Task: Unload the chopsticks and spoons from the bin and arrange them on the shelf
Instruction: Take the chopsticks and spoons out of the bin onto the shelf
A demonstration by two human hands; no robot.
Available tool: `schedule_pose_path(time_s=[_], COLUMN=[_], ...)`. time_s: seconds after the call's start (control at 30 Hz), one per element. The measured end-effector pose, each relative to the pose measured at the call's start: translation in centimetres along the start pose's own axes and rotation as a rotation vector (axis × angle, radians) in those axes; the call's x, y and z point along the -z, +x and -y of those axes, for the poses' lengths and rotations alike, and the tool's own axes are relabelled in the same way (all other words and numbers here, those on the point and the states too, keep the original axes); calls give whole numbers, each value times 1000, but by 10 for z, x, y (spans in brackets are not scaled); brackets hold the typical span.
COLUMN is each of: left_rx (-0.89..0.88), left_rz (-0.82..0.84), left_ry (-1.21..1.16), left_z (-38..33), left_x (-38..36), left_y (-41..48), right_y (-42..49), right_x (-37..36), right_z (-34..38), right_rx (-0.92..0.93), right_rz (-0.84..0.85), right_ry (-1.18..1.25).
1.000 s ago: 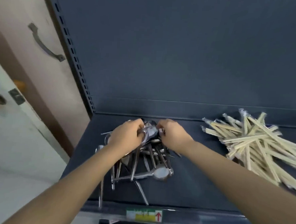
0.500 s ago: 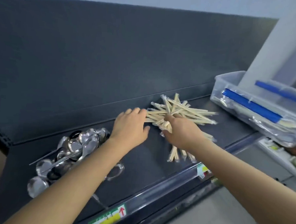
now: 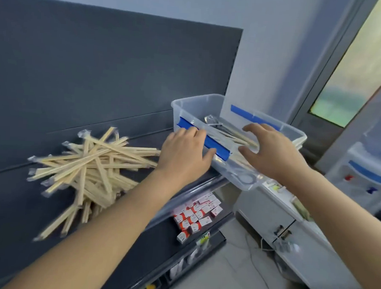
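While the left hand [image 3: 184, 154] sets relaxed fingers together at the bin [image 3: 196, 101] rim, the right hand [image 3: 273, 153] hovers, fingers spread, empty. Past its fingertips lies a spoon [image 3: 209, 119]

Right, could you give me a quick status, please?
Both open: left hand at bin rim, right hand over bin. Inside: spoon, chopsticks. Nothing in the way.

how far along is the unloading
Done: a jumbled pile of wrapped chopsticks lies on the shelf, not tidied. In hand: nothing; the left hand and right hand reach open at the clear bin. Left: at least one spoon and some loose chopsticks inside it.
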State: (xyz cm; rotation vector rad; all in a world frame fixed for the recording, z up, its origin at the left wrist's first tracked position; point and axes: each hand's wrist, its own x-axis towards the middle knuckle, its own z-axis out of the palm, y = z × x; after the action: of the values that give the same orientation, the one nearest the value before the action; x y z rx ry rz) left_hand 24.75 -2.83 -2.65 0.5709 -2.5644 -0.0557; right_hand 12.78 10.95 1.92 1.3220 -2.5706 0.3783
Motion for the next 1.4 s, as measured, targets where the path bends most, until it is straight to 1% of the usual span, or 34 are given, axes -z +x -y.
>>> schedule_pose_path(time_s=[0.1, 0.17, 0.27, 0.37, 0.5, 0.6, 0.67, 0.77, 0.83, 0.9, 0.97, 1.03, 1.2, 1.27, 1.33, 1.4], left_rx=[14, 13, 6, 36, 94, 140, 194, 352, 459, 511, 559, 626, 787, 853, 916, 951], left_rz=[17, 27, 60, 152, 378, 524, 688, 1015, 1102, 1096, 1076, 1059, 989, 986, 1000, 1047], left_ry=[10, 28, 55, 67, 119, 232, 272, 233, 163, 120, 86, 62, 15, 25, 58, 106], left_z=[-22, -27, -28, -27, -27, -29, -30, -28, -27, -26, -27, -26, -23, -20, -23, -33], left_x=[-19, -34, -60, -88, -117, -133, -145, -153, -151, -149, -149, -149, -154, -160, -169, -181], left_y=[39, 68, 114, 155, 196, 216, 221, 220, 218, 218, 218, 220, 222, 227, 233, 238], right_y=[26, 47, 79, 115, 168, 201, 217, 237, 248, 255, 259, 263, 274, 281, 288, 293], right_x=[0, -7, -25, -41, -54, -77, -101, -142, -163, -176, -180, -180, -174, -168, -162, -157], right_z=[-44, -66, -95, -120, -141, -151, -152, -145, -136, -130, -126, -125, -132, -136, -135, -134], right_rx=[-7, -9, -14, 11, 88, 187, 266, 387, 454, 507, 492, 519, 677, 686, 672, 669], right_rz=[16, 57, 154, 297, 558, 648, 737, 927, 988, 1030, 1126, 1167, 1100, 1126, 1189, 1203], right_ry=[35, 47, 51, 33, -36, -77, -74, -78, -71, -49, 20, 28, -238, -279, -209, -135])
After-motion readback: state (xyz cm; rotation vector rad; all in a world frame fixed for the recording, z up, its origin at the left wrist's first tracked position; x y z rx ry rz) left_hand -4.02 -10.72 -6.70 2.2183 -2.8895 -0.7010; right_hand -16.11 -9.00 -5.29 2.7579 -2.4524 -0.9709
